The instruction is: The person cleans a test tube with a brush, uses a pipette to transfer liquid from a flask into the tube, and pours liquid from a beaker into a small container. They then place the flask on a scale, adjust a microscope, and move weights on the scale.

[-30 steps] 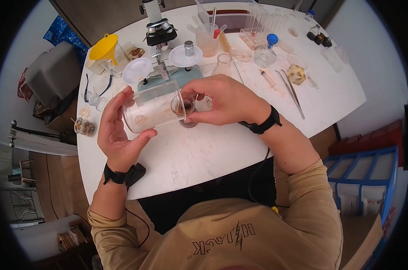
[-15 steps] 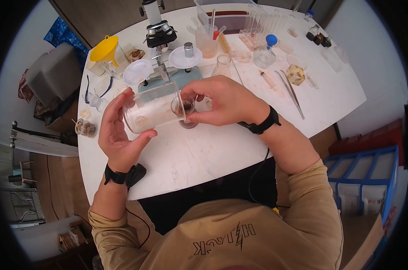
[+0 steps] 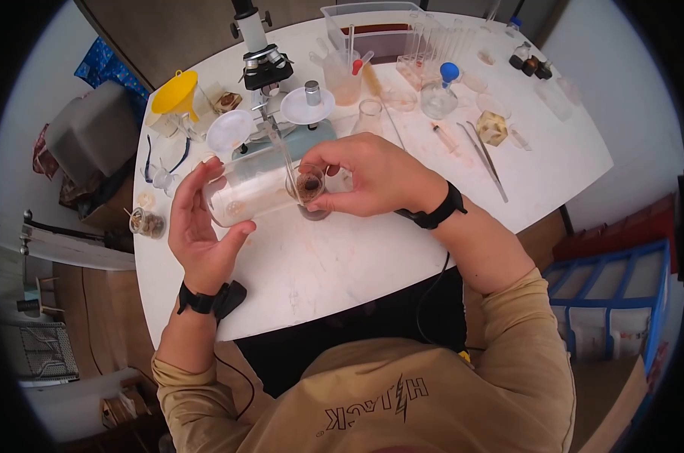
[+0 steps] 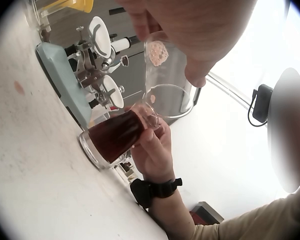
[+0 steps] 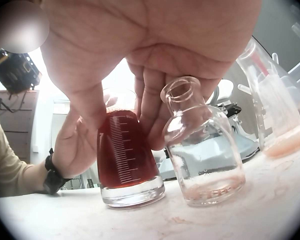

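In the head view my left hand holds a clear beaker lying on its side, thumb on the near side and fingers on the far side. Pinkish-orange residue shows on the beaker in the left wrist view. With thumb and fingers my right hand grips the upper part of a graduated glass, whose thick base is at the tabletop. Dark red liquid with froth on top fills most of it. The beaker's open mouth is right by the glass's rim. A narrow-necked clear bottle stands beside the glass.
Behind my hands are a two-pan balance with a metal weight, and a microscope. A yellow funnel and a jar stand left. To the right lie tweezers, a syringe and a blue-topped flask.
The head view has shifted slightly. The froth in the glass shows more plainly beside the beaker's mouth. Both hands keep their holds.
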`<state>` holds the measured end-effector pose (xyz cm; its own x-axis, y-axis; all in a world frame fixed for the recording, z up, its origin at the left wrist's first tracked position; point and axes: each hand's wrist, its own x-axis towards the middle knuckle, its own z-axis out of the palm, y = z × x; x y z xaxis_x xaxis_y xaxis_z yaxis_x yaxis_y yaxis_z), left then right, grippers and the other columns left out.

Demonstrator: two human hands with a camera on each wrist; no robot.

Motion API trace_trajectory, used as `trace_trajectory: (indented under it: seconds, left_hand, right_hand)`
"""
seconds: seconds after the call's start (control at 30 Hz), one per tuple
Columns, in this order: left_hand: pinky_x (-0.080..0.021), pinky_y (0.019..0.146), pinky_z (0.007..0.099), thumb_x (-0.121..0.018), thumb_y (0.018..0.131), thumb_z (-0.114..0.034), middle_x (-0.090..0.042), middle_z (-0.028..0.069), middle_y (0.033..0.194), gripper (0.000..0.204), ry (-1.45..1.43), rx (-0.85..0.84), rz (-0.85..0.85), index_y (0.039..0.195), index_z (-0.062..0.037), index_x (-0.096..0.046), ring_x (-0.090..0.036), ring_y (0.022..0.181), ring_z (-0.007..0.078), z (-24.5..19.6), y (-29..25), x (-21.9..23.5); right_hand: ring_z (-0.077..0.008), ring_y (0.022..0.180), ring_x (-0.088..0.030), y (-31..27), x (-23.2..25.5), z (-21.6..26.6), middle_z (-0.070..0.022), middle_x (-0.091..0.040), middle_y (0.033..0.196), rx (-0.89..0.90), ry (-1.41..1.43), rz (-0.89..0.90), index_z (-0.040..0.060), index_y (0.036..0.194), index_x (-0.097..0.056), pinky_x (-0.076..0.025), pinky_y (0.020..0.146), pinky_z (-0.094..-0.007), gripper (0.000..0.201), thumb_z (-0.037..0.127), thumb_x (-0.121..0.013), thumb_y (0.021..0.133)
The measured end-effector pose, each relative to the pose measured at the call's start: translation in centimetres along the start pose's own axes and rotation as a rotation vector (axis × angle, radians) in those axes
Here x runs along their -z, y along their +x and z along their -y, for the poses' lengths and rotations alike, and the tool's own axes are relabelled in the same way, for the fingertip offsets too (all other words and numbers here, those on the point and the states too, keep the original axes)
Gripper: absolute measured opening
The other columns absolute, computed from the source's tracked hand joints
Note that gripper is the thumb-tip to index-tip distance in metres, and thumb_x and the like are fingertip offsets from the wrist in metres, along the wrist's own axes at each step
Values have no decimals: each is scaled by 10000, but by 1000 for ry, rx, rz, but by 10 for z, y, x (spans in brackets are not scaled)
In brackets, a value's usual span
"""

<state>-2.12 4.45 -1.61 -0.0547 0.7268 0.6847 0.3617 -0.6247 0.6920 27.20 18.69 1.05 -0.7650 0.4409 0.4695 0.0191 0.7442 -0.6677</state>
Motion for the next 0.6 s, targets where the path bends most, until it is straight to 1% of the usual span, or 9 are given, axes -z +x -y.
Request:
trace_trajectory:
  seconds: [0.17, 0.23, 0.37, 0.43, 0.47, 0.53, 0.6]
  left_hand:
    - [-385, 1331, 504, -964, 930, -231, -571, 229, 1657, 958, -33, 19, -16, 1694, 44, -454, -532, 1567, 336, -2, 2, -3]
    - [-381, 1332, 502, -956, 943, -243, -554, 225, 1668, 951, -17, 17, -15, 1692, 49, -448, -528, 1569, 333, 1, 2, -1]
    - [-386, 1328, 495, -952, 955, -263, -543, 219, 1676, 942, -17, 23, -9, 1682, 52, -443, -531, 1565, 332, 4, 2, -1]
    - [-415, 1308, 504, -949, 961, -270, -551, 211, 1657, 911, -51, 71, -28, 1662, 36, -453, -534, 1561, 330, 3, 3, -3]
    - [-415, 1308, 504, -949, 961, -270, -551, 211, 1657, 911, -51, 68, -25, 1662, 36, -453, -534, 1561, 330, 4, 3, -3]
    - [-456, 1277, 517, -943, 967, -263, -569, 206, 1625, 873, -86, 93, -21, 1642, 8, -459, -539, 1557, 333, 8, 2, -3]
    - [-469, 1266, 521, -945, 962, -245, -573, 200, 1617, 853, -98, 105, -14, 1621, -8, -457, -545, 1553, 334, 9, 2, -4]
  right_hand:
    - [-290, 923, -802, -1, 3, 4, -109, -832, 1019, -20, -6, -2, 50, 1133, -776, -640, 833, -405, 392, 280, -949, 867]
    - [-276, 924, -775, -1, 4, 5, -103, -810, 1022, -24, 8, 13, 51, 1174, -766, -623, 854, -387, 358, 199, -929, 892]
    - [-275, 915, -769, -3, 3, 2, -101, -807, 1014, 0, 13, -23, 51, 1168, -765, -621, 852, -385, 356, 204, -929, 893]
    - [-275, 909, -766, -3, 5, 2, -99, -805, 1011, -2, 12, -27, 52, 1162, -762, -620, 851, -384, 353, 205, -930, 891]
    - [-275, 909, -766, -3, 5, 3, -99, -805, 1011, -1, 11, -30, 52, 1162, -762, -620, 851, -384, 353, 205, -930, 891]
    - [-273, 908, -765, -2, 7, 4, -95, -803, 1006, -7, 14, -39, 57, 1154, -762, -617, 850, -384, 343, 203, -927, 892]
    - [-267, 909, -764, -2, 9, 4, -90, -802, 1002, -1, 15, -45, 59, 1150, -762, -615, 847, -382, 336, 201, -926, 892]
